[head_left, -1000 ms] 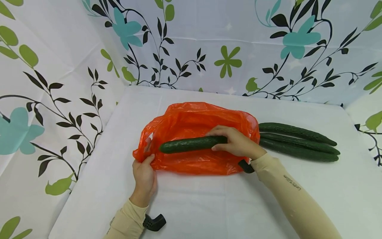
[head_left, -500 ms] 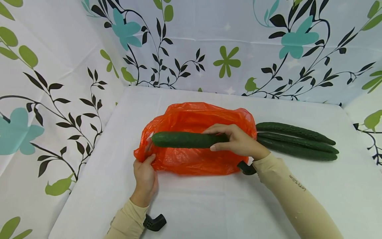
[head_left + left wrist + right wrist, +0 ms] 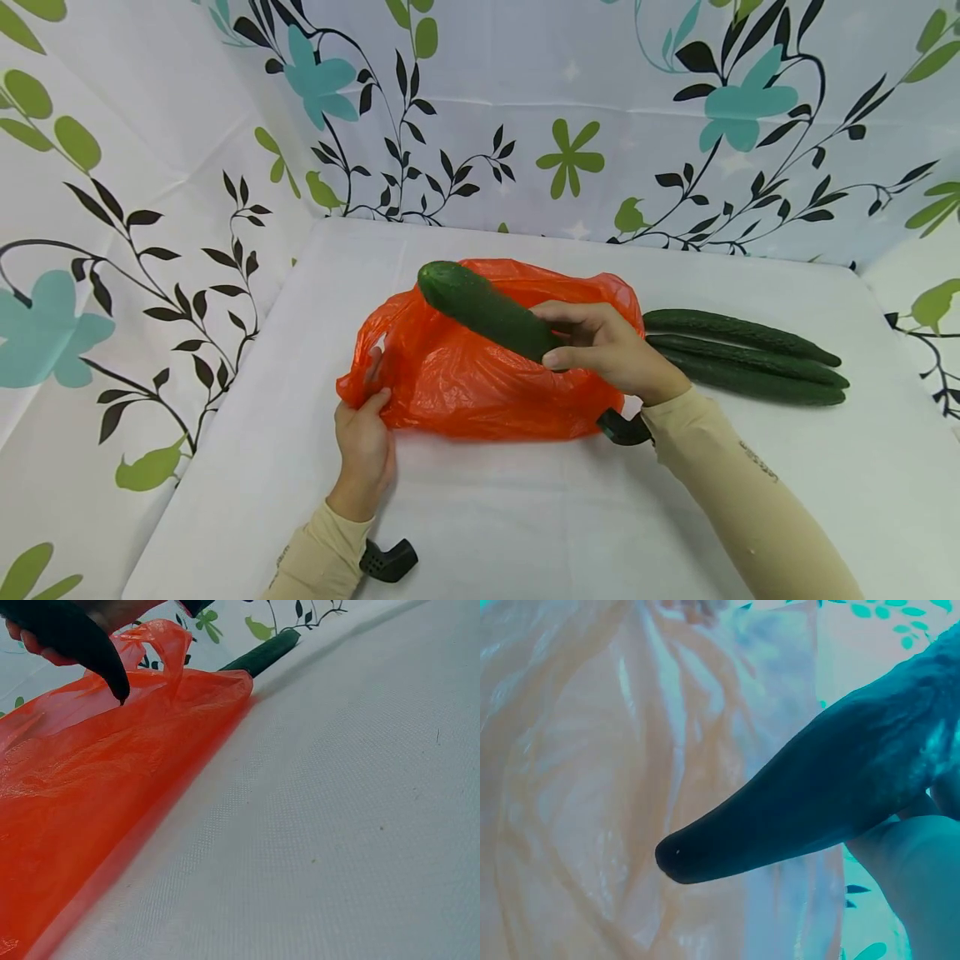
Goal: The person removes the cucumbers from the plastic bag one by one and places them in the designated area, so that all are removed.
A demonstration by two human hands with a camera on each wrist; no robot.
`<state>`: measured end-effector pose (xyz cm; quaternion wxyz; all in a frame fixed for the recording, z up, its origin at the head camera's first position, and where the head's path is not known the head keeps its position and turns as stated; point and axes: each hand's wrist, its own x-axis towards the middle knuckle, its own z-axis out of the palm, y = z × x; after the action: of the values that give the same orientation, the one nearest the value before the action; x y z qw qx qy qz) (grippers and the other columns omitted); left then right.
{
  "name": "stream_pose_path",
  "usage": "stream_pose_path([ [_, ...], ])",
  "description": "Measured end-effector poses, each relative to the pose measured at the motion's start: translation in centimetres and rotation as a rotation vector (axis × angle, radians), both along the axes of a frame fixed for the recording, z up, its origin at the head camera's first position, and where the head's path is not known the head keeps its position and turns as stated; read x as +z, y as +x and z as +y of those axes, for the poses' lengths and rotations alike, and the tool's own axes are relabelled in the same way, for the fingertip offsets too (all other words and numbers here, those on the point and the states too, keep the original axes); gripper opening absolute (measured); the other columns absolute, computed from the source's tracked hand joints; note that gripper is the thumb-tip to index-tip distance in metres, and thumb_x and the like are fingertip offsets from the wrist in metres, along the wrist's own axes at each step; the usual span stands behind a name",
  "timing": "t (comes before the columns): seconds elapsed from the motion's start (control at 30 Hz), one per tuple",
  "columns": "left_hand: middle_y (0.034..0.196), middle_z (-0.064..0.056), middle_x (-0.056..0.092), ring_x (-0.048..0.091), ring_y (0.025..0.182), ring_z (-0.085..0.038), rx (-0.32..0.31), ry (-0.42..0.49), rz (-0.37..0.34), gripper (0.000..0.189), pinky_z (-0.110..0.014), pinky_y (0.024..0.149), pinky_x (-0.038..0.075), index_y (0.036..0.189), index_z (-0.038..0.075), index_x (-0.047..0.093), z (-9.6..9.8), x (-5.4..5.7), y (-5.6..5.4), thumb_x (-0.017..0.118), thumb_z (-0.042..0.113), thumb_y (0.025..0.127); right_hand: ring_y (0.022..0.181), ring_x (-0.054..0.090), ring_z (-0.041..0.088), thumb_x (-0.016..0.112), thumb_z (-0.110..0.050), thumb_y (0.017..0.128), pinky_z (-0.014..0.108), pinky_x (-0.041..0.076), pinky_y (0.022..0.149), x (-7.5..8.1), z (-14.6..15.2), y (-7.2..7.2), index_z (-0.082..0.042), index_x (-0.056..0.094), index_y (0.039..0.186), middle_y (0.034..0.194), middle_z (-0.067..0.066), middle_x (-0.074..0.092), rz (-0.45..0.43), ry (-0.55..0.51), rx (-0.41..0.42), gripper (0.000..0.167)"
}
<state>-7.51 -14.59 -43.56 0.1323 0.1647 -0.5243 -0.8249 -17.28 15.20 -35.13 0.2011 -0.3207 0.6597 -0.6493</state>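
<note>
A dark green cucumber [image 3: 483,308] is held near its right end by my right hand [image 3: 607,350], thumb on the near side and fingers on the far side. It slants over the orange plastic bag [image 3: 480,400], its free end pointing up and left. At the bag's left edge, my left hand [image 3: 364,454] pinches the plastic between thumb and fingers; some fingers are hidden. In the left wrist view, the held cucumber [image 3: 67,637] hangs above the bag [image 3: 112,787]. Strong colour tint fills the right wrist view, where the cucumber's tapered end [image 3: 727,844] shows before the bag.
Several long cucumbers [image 3: 750,358] lie side by side on the white table [image 3: 510,517], just right of the bag. A leaf-patterned cloth [image 3: 480,108] hangs behind the table. Black wrist devices [image 3: 388,560] sit at both sleeves.
The right hand has lifted the cucumber from inside the bag's opening and tilted it, its free end swinging away and upward. The left hand stays on the bag's edge.
</note>
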Motion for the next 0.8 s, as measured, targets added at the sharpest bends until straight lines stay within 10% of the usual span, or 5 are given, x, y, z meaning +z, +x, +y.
stream_pose_path([
  [0.13,0.154,-0.004,0.047,0.039,0.142,-0.019,0.010,0.000,0.003,0.052,-0.033,0.118,0.030,0.153,0.000,0.037,0.0,-0.2,0.0,0.034,-0.009,0.101,0.104,0.060,0.035,0.070,0.000,0.092,0.038,0.059,0.078,0.3,0.3,0.1,-0.011,0.066,0.133,0.124,0.014,0.064,-0.009,-0.086,0.006,0.042],
  [0.8,0.152,-0.001,0.048,0.039,0.140,-0.017,0.016,0.009,-0.020,0.050,-0.032,0.118,0.029,0.152,0.001,0.036,0.0,-0.3,0.0,0.036,-0.006,0.103,0.122,0.054,0.031,0.057,0.001,0.100,0.046,0.045,0.107,3.8,4.1,1.5,0.002,0.062,0.131,0.129,0.016,0.058,-0.241,-0.748,-0.059,0.032],
])
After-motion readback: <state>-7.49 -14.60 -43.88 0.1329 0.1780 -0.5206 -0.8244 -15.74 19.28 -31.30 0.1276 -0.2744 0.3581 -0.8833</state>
